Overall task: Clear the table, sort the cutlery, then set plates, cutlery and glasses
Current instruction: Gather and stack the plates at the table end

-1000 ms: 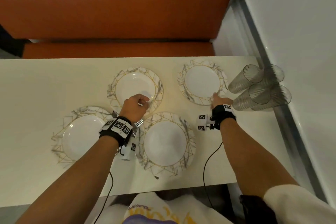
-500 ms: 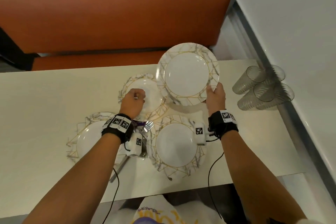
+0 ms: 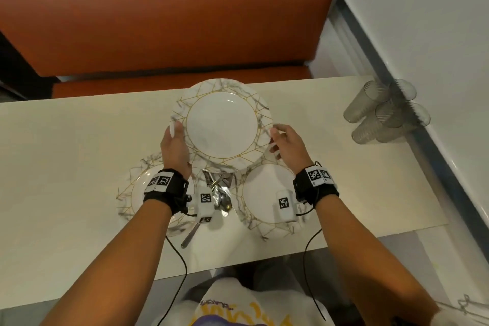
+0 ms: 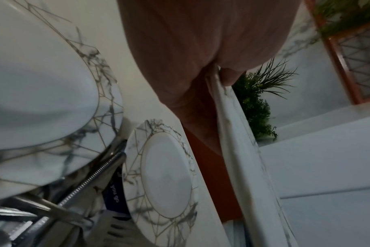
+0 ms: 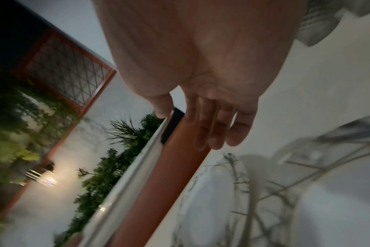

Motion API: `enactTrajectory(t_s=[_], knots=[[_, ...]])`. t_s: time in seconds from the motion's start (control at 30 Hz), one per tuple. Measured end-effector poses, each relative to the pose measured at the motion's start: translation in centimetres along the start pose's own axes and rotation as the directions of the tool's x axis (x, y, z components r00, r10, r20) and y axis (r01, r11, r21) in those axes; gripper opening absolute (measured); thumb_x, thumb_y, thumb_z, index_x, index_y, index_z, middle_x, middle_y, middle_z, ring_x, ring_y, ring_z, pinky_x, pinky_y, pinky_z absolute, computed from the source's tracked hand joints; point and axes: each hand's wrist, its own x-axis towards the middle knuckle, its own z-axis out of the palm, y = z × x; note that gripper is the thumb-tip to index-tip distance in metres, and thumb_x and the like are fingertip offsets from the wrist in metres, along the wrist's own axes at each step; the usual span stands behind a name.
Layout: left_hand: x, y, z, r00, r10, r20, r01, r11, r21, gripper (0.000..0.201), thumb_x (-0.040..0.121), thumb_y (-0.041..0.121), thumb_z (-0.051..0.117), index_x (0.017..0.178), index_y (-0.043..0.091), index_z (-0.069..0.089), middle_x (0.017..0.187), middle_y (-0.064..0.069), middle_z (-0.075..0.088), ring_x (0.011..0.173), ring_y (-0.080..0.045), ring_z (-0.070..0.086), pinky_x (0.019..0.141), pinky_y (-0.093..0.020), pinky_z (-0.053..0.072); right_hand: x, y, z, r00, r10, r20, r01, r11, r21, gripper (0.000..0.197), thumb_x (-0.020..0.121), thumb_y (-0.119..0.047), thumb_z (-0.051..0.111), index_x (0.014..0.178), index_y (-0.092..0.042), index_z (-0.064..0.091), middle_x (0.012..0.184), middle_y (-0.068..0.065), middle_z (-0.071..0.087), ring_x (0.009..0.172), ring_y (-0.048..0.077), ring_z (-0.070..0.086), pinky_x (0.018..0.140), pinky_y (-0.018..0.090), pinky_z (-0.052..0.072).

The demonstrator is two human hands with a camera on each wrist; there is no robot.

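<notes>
A white plate with marbled, gold-lined rim (image 3: 221, 124) hangs over the table's far middle. My left hand (image 3: 175, 137) grips its left rim; in the left wrist view the plate's edge (image 4: 224, 103) is pinched between thumb and fingers. My right hand (image 3: 277, 137) is beside the right rim with straight fingers (image 5: 213, 130) and holds nothing. A second marbled rim (image 3: 209, 165) shows just under the held plate. Two more such plates lie near me, left (image 3: 143, 193) and right (image 3: 264, 193). Cutlery (image 3: 219, 193) is piled between them, with a knife (image 4: 91, 177) on top.
Several clear glasses (image 3: 386, 114) lie on their sides at the table's right end by the white wall. An orange bench (image 3: 169, 24) runs along the far edge. A purple wrapper (image 4: 114, 192) lies among the cutlery. Bare tabletop (image 3: 66, 140) stretches to the left.
My right hand lifted the far-right plate and carried it left to the middle, over the plate my left hand held. The left hand now grips the rim, and the right fingers have let go.
</notes>
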Motion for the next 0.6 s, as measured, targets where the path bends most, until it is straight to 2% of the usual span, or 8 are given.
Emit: enactTrajectory(t_s=[0.03,0.13,0.2,0.27,0.33,0.4,0.53,0.6], knots=[[-0.2,-0.1,-0.5,1.0,0.02,0.002,-0.02,1.0,-0.016,0.044,0.104,0.053,0.048,0.133,0.022,0.059,0.131,0.005,0.066,0.127,-0.024,0.059,0.109,-0.047,0.046,-0.3,1.1,-0.4,0.999,0.023,-0.04,-0.024,0.999,-0.023,0.031,0.098,-0.047,0.055,0.118,-0.025,0.062,0.099,-0.002,0.073,0.08,0.015,0.068,0.071,0.032,0.053],[-0.1,-0.9,-1.8,0.996,0.086,-0.011,-0.086,0.996,0.0,0.056,0.098,0.059,0.052,0.14,0.022,0.059,0.136,0.001,0.068,0.128,-0.024,0.062,0.109,-0.049,0.051,-1.1,5.4,-2.4,0.971,0.123,-0.204,-0.177,0.946,-0.271,0.031,0.094,-0.04,0.063,0.117,-0.02,0.065,0.105,0.004,0.073,0.101,0.025,0.067,0.086,0.034,0.052],[-0.3,-1.3,-2.0,0.992,0.128,-0.013,-0.127,0.991,0.048,0.049,0.104,0.05,0.05,0.139,0.018,0.06,0.132,-0.001,0.07,0.123,-0.021,0.065,0.107,-0.045,0.053,-2.1,8.3,-3.7,0.936,0.189,-0.299,-0.31,0.843,-0.439,0.036,0.091,-0.037,0.066,0.122,-0.019,0.061,0.118,0.01,0.067,0.117,0.033,0.058,0.097,0.04,0.049],[-0.4,-1.4,-2.4,0.987,0.154,-0.044,-0.151,0.986,0.068,0.051,0.104,0.05,0.05,0.139,0.014,0.06,0.131,0.0,0.069,0.121,-0.018,0.065,0.106,-0.039,0.053,-2.9,9.9,-4.1,0.911,0.265,-0.316,-0.402,0.738,-0.542,0.044,0.09,-0.036,0.066,0.13,-0.02,0.054,0.129,0.013,0.055,0.125,0.037,0.046,0.099,0.042,0.044],[-0.6,-1.8,-2.2,0.987,0.153,-0.056,-0.147,0.984,0.099,0.061,0.099,0.059,0.053,0.14,0.014,0.059,0.134,0.001,0.067,0.124,-0.017,0.063,0.107,-0.037,0.052,-3.6,11.1,-4.5,0.887,0.318,-0.336,-0.46,0.682,-0.569,0.052,0.09,-0.037,0.066,0.136,-0.019,0.049,0.134,0.015,0.049,0.128,0.037,0.041,0.101,0.043,0.041],[-0.4,-2.6,-2.4,0.987,0.146,-0.062,-0.138,0.984,0.115,0.07,0.094,0.066,0.055,0.142,0.015,0.058,0.138,0.001,0.066,0.128,-0.017,0.06,0.11,-0.039,0.05,-4.2,11.9,-4.7,0.873,0.339,-0.351,-0.485,0.673,-0.558,0.057,0.089,-0.036,0.068,0.138,-0.018,0.046,0.137,0.015,0.047,0.129,0.037,0.042,0.103,0.042,0.04],[-1.1,-2.8,-1.7,0.974,0.227,-0.024,-0.221,0.963,0.155,0.036,0.105,0.044,0.052,0.121,0.016,0.067,0.114,0.006,0.073,0.104,-0.006,0.067,0.096,-0.031,0.055,-4.2,12.7,-5.0,0.863,0.364,-0.349,-0.498,0.724,-0.477,0.059,0.085,-0.033,0.072,0.136,-0.014,0.047,0.134,0.014,0.052,0.126,0.036,0.049,0.104,0.043,0.045],[-1.0,-3.0,-1.7,0.964,0.265,-0.023,-0.257,0.951,0.172,0.036,0.106,0.042,0.051,0.117,0.011,0.067,0.111,0.001,0.073,0.1,-0.01,0.067,0.095,-0.034,0.057,-4.2,12.6,-5.3,0.864,0.372,-0.34,-0.498,0.729,-0.469,0.059,0.084,-0.033,0.074,0.134,-0.013,0.05,0.134,0.015,0.054,0.126,0.035,0.051,0.104,0.044,0.046]])
